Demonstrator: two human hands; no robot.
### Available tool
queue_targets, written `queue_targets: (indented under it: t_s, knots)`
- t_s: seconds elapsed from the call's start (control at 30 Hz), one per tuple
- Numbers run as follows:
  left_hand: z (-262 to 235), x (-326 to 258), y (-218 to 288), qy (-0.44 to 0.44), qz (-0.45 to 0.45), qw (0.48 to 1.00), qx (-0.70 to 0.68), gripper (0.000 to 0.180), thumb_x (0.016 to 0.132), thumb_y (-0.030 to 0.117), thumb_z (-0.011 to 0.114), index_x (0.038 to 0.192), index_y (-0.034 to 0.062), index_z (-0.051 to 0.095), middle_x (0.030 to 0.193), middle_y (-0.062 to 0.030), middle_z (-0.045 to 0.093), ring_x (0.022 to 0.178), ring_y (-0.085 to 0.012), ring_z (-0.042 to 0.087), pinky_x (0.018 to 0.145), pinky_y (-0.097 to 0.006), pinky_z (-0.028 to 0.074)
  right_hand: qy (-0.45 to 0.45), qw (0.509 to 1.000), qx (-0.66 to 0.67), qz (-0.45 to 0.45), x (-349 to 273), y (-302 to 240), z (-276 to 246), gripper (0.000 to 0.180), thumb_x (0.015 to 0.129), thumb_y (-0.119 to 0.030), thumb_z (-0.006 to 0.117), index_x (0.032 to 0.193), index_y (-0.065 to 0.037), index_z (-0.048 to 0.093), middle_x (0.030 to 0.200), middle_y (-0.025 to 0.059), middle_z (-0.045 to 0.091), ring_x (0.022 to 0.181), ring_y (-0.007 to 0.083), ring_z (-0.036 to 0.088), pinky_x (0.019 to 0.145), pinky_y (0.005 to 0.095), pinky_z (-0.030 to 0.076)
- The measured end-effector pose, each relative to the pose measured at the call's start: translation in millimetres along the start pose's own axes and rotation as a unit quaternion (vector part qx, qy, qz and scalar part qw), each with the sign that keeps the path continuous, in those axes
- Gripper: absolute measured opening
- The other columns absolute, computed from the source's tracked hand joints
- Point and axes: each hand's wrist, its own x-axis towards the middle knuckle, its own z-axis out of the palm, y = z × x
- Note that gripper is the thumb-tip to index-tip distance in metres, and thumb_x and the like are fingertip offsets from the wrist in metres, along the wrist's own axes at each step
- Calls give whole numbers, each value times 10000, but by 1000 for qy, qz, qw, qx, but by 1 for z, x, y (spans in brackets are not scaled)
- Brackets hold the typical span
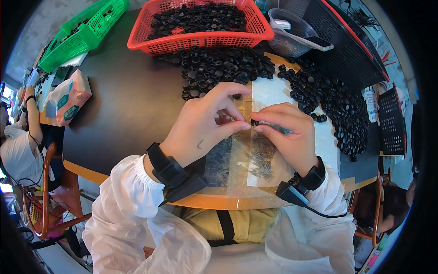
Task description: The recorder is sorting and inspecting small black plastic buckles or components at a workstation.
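My left hand (203, 121) and my right hand (292, 128) meet over the front of the table, fingertips almost touching. Between the right thumb and fingers is a small black cap-like part (255, 122), mostly covered by them. The left thumb and a finger are pinched at its side; whatever they hold is too small to make out. Below the hands lies a loose bunch of thin metal pins (261, 157) on a clear sheet. A heap of small round black caps (223, 66) spreads just beyond my hands, and another heap of black caps (342, 107) lies to the right.
At the back stands a red basket (196, 44) full of black parts, with a clear plastic tub (292, 34) and a phone (319, 43) beside it. Dark crates (346, 50) lean at right. A tissue pack (73, 98) and green basket (86, 34) are left, near another person (23, 155).
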Motion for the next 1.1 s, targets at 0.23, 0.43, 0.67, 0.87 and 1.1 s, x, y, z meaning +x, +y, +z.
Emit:
queue_targets:
  t_s: [0.23, 0.43, 0.67, 0.87, 1.1]
  knots:
    - [-1, 1, 5, 8, 1, 1000, -4, 528, 792, -2, 756, 1263, 48, 523, 806, -41, 710, 728, -87, 646, 680, -251, 536, -15, 994, 69, 88, -1, -5, 2, 255, 770, -24, 741, 1024, -40, 740, 948, 100, 725, 824, 167, 674, 753, 271, 516]
    - [-2, 1, -4, 13, 85, 995, 46, 537, 770, 46, 790, 1248, 61, 545, 815, -39, 701, 717, -110, 645, 666, -250, 528, -34, 989, 106, 96, -1, -2, 3, 233, 821, -43, 719, 1053, -24, 728, 987, 93, 727, 851, 131, 670, 756, 259, 518]
    - [-9, 14, -6, 62, 160, 966, 195, 428, 692, 149, 839, 1080, 88, 667, 966, -33, 604, 862, -174, 586, 720, -300, 496, 13, 918, 339, 205, 0, 4, -1, 264, 900, -81, 676, 1153, -5, 668, 1006, 35, 683, 831, 94, 607, 769, 231, 488]
    - [-9, 32, -29, 75, 180, 902, 386, 237, 711, 220, 795, 909, 120, 710, 899, -26, 551, 873, -235, 559, 758, -359, 472, 66, 884, 408, 217, 7, 14, -2, 260, 918, -106, 657, 1152, 6, 640, 1012, 32, 671, 797, 66, 550, 750, 212, 460]
    - [-5, 33, -26, 38, 178, 922, 342, 241, 746, 119, 785, 960, 82, 679, 936, 0, 595, 831, -186, 574, 743, -312, 468, 76, 903, 382, 179, 4, 13, -4, 247, 915, -72, 653, 1155, -13, 634, 1056, 45, 655, 883, 67, 574, 763, 218, 472]
